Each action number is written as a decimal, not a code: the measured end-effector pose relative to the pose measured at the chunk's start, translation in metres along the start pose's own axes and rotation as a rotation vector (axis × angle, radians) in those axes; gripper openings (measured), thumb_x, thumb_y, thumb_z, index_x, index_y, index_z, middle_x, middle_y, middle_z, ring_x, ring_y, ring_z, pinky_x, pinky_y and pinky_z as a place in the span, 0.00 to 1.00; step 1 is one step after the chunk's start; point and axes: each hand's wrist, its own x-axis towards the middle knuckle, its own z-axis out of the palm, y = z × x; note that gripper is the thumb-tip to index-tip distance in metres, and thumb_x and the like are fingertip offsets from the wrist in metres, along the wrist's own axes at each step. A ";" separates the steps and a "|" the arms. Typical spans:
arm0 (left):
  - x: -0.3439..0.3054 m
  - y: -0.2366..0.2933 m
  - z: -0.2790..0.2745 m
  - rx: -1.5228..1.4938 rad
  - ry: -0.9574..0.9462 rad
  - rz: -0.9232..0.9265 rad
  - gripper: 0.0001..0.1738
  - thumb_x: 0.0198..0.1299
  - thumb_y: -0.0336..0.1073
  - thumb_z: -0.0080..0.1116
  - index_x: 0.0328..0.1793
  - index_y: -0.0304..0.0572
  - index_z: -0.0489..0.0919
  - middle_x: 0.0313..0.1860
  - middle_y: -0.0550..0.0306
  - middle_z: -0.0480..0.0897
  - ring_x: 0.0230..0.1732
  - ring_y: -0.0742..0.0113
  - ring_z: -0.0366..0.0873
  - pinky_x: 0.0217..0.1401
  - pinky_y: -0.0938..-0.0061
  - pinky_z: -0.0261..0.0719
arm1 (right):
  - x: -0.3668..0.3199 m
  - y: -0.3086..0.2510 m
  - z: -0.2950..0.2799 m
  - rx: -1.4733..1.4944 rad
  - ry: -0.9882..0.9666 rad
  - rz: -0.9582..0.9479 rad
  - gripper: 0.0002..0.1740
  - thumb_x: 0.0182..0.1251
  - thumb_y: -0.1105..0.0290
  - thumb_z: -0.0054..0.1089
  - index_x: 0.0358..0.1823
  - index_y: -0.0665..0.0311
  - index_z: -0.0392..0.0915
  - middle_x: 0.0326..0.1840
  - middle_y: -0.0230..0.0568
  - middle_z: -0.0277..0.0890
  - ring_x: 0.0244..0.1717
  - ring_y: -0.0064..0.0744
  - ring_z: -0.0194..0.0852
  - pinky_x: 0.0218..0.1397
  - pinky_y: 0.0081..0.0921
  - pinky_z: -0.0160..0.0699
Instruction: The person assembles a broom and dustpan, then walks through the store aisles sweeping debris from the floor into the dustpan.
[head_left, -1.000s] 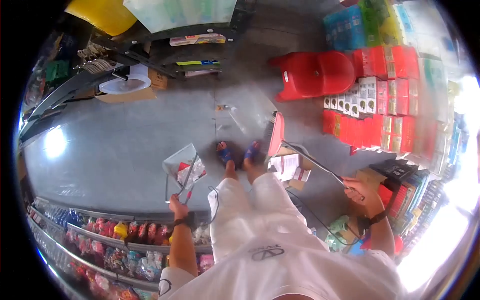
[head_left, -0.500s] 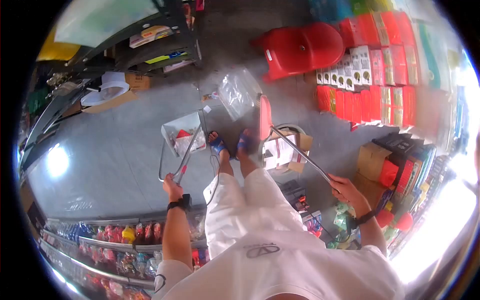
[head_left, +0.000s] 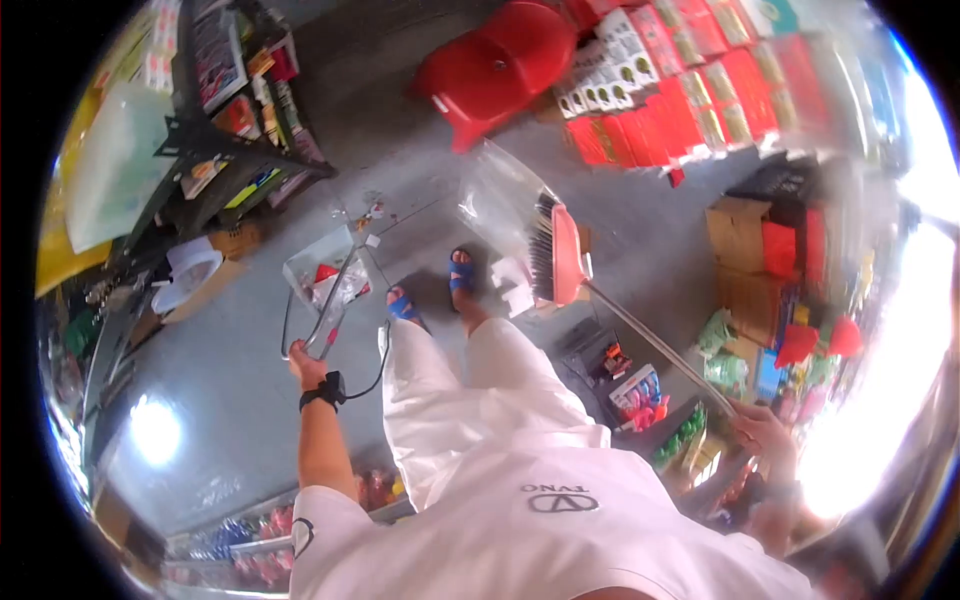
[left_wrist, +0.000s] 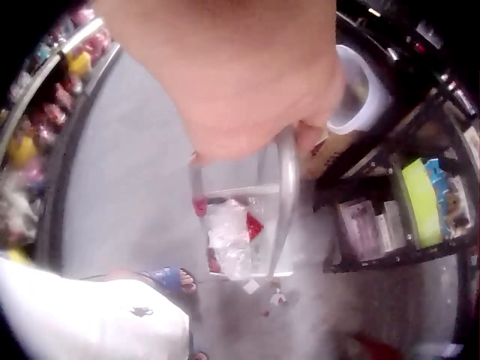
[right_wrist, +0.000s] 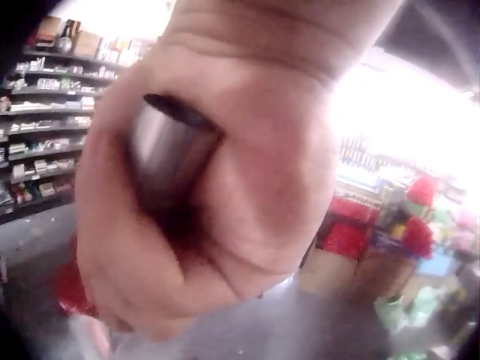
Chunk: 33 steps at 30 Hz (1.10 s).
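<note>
My left hand [head_left: 303,364] grips the metal handle of a long-handled dustpan [head_left: 325,272] that hangs just left of my feet. The left wrist view shows that hand [left_wrist: 247,90] curled round the handle [left_wrist: 286,187], with red and white wrapper scraps lying in the pan [left_wrist: 232,240]. My right hand [head_left: 762,428] grips the end of a broom's metal handle [head_left: 655,345], and the pink broom head [head_left: 556,252] sits ahead of my feet beside a clear plastic bag [head_left: 492,195]. Seen from the right wrist, the fist [right_wrist: 202,195] is closed round the handle's end [right_wrist: 166,150].
My feet wear blue sandals [head_left: 462,272] on the grey floor. A red plastic chair [head_left: 490,60] lies ahead, next to stacked red boxes [head_left: 660,115]. A dark shelf rack [head_left: 235,110] stands at the left, cardboard boxes [head_left: 738,255] and packets at the right, and a snack shelf [head_left: 250,560] behind.
The view has swung as I turned. The broom head moved from beside my right foot forward to the clear bag. The dustpan stays hanging from my left hand.
</note>
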 end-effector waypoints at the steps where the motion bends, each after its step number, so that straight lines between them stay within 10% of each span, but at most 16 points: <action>1: -0.023 0.014 0.008 0.096 0.012 0.045 0.09 0.43 0.39 0.57 0.27 0.43 0.73 0.30 0.64 0.64 0.33 0.68 0.62 0.33 0.68 0.62 | -0.011 0.013 -0.004 -0.040 0.049 0.001 0.25 0.68 0.71 0.48 0.66 0.60 0.61 0.17 0.22 0.57 0.12 0.10 0.46 0.12 0.12 0.44; 4: -0.005 0.023 0.005 0.205 -0.135 0.099 0.11 0.45 0.42 0.56 0.32 0.44 0.75 0.32 0.62 0.69 0.37 0.66 0.68 0.37 0.69 0.66 | -0.013 0.059 0.006 0.024 0.136 0.028 0.24 0.68 0.69 0.49 0.66 0.59 0.62 0.17 0.21 0.58 0.12 0.10 0.47 0.12 0.13 0.44; 7: 0.072 -0.002 -0.029 1.031 -0.419 1.135 0.15 0.48 0.38 0.57 0.43 0.42 0.75 0.39 0.56 0.74 0.47 0.63 0.72 0.45 0.69 0.69 | 0.030 0.089 0.078 0.231 0.164 0.028 0.23 0.68 0.69 0.48 0.65 0.58 0.64 0.18 0.21 0.58 0.12 0.10 0.47 0.12 0.14 0.44; 10: 0.094 0.009 -0.005 0.160 -0.261 -0.097 0.21 0.49 0.29 0.58 0.52 0.40 0.71 0.48 0.50 0.75 0.55 0.60 0.71 0.49 0.70 0.71 | 0.092 0.119 0.176 0.251 0.296 0.028 0.19 0.68 0.69 0.49 0.60 0.60 0.68 0.18 0.20 0.58 0.13 0.12 0.50 0.13 0.15 0.46; 13: 0.138 -0.024 -0.043 0.932 -0.588 0.851 0.25 0.45 0.21 0.61 0.53 0.37 0.69 0.47 0.49 0.73 0.52 0.59 0.71 0.48 0.70 0.72 | 0.153 0.165 0.247 0.294 0.398 -0.094 0.17 0.67 0.68 0.50 0.56 0.62 0.71 0.18 0.20 0.58 0.13 0.13 0.52 0.13 0.16 0.49; 16: 0.152 -0.008 -0.028 1.085 -0.686 1.037 0.28 0.41 0.20 0.64 0.52 0.38 0.69 0.46 0.49 0.72 0.49 0.57 0.71 0.45 0.70 0.72 | 0.195 0.203 0.268 0.314 0.399 -0.007 0.15 0.67 0.67 0.50 0.53 0.63 0.72 0.19 0.21 0.61 0.14 0.13 0.55 0.14 0.16 0.51; 22: 0.162 0.034 -0.006 1.507 -0.826 1.010 0.36 0.37 0.19 0.67 0.57 0.39 0.66 0.49 0.47 0.70 0.46 0.56 0.71 0.47 0.67 0.73 | 0.227 0.293 0.305 -0.032 0.475 -0.020 0.23 0.65 0.62 0.51 0.58 0.65 0.69 0.26 0.33 0.72 0.29 0.25 0.71 0.31 0.22 0.68; 25: 0.095 0.065 0.014 1.601 -0.987 0.611 0.24 0.55 0.30 0.56 0.58 0.44 0.63 0.47 0.52 0.66 0.53 0.62 0.65 0.50 0.66 0.73 | 0.234 0.309 0.325 0.158 0.481 -0.003 0.23 0.65 0.64 0.53 0.58 0.69 0.69 0.32 0.35 0.75 0.30 0.24 0.70 0.33 0.21 0.68; 28: 0.071 0.067 0.034 1.135 -0.189 -0.026 0.24 0.58 0.38 0.52 0.58 0.40 0.62 0.50 0.51 0.67 0.49 0.61 0.69 0.51 0.65 0.72 | 0.231 0.322 0.333 0.539 0.386 0.070 0.22 0.65 0.66 0.54 0.58 0.70 0.68 0.29 0.32 0.73 0.26 0.21 0.67 0.29 0.20 0.68; 31: 0.060 0.078 0.007 1.273 -0.439 0.230 0.32 0.56 0.50 0.52 0.62 0.41 0.62 0.57 0.55 0.69 0.59 0.61 0.66 0.62 0.57 0.63 | 0.271 0.379 0.356 0.676 0.520 -0.098 0.22 0.65 0.69 0.52 0.61 0.59 0.68 0.18 0.22 0.63 0.15 0.15 0.58 0.14 0.17 0.54; 33: 0.044 0.082 0.004 1.136 -0.446 0.089 0.26 0.58 0.47 0.51 0.59 0.44 0.65 0.54 0.57 0.71 0.58 0.64 0.66 0.62 0.58 0.62 | 0.266 0.368 0.354 0.765 0.513 -0.061 0.22 0.65 0.68 0.52 0.61 0.59 0.69 0.18 0.23 0.63 0.14 0.15 0.58 0.14 0.16 0.53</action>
